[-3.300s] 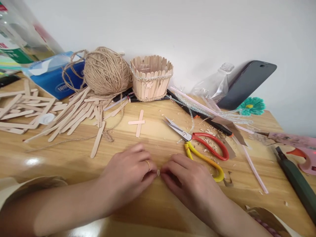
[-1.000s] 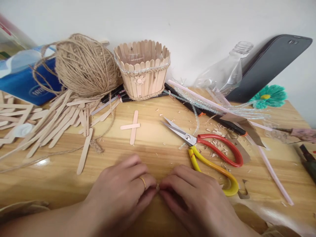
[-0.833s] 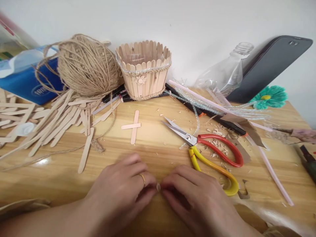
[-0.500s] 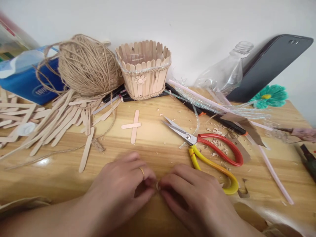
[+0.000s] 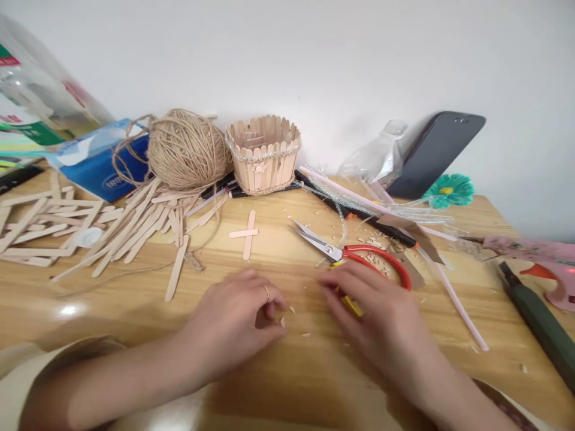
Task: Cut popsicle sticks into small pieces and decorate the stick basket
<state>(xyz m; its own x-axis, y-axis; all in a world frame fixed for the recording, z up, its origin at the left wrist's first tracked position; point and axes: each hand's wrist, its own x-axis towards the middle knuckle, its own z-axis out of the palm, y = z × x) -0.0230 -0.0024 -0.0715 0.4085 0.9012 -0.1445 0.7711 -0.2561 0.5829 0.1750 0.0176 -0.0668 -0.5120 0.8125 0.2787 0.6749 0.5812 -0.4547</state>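
Observation:
Above the wooden table my left hand [image 5: 242,311], a ring on one finger, curls with thumb and index close together. A small pale wood chip [image 5: 283,322] shows at those fingertips, apparently pinched there. My right hand [image 5: 372,305] hovers over the handles of the scissors [image 5: 335,251], thumb and fingers apart, partly covering the yellow grip; the red grip shows behind it. The scissor blades lie slightly apart, pointing up-left. Beyond my hands, two trimmed craft sticks [image 5: 250,233] lie crossed. Tiny wood scraps [image 5: 306,334] are scattered between the hands.
At the back stand a craft-stick basket [image 5: 265,170], a twine ball [image 5: 186,149], a blue tissue pack [image 5: 108,170], a clear bottle [image 5: 377,155] and a leaning phone [image 5: 438,155]. Loose craft sticks [image 5: 144,227] spread left. A pink glue gun [image 5: 530,254] and a dark-green-handled tool [image 5: 534,323] lie right.
My hands, together at the fingertips before, are now apart. The right hand has moved over the scissor handles; the wood chip stays by the left fingertips. The view has tilted up.

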